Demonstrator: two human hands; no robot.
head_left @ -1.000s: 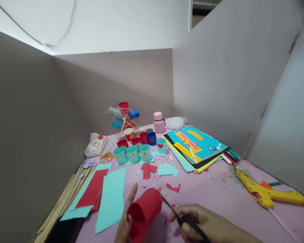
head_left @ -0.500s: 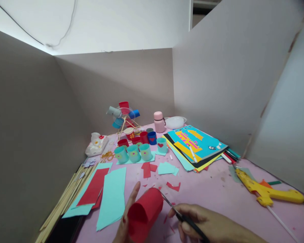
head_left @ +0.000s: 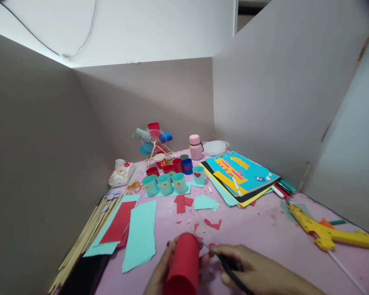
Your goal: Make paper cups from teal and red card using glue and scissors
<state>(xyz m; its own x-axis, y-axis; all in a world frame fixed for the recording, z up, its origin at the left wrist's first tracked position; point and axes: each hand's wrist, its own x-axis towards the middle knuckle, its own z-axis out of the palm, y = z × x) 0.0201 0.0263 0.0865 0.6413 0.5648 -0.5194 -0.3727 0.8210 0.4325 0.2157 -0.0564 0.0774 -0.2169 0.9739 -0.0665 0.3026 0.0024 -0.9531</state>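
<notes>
My left hand (head_left: 160, 270) is closed around a red paper tube (head_left: 184, 262), with fingers on both of its sides. The tube points away from me, and its near end is at the bottom edge of the view. In my right hand (head_left: 249, 266) is a slim black-handled tool (head_left: 232, 273) with a thin pointed metal tip. Its exact kind is not clear. That tip lies beside the far end of the tube; I cannot tell whether it touches. Small red paper scraps (head_left: 212, 224) are scattered just beyond.
Mint paper strips (head_left: 140, 235) and wooden sticks (head_left: 80, 250) lie left. Several mint paper cups (head_left: 165, 184) stand behind, near a model wheel (head_left: 153, 137) and a pink bottle (head_left: 196, 148). Right are a paper stack (head_left: 242, 176) and a yellow glue gun (head_left: 329, 235).
The red tube has turned more upright in view, its near opening now facing lower. My left fingers have wrapped further round it. The tool stays close to its far end.
</notes>
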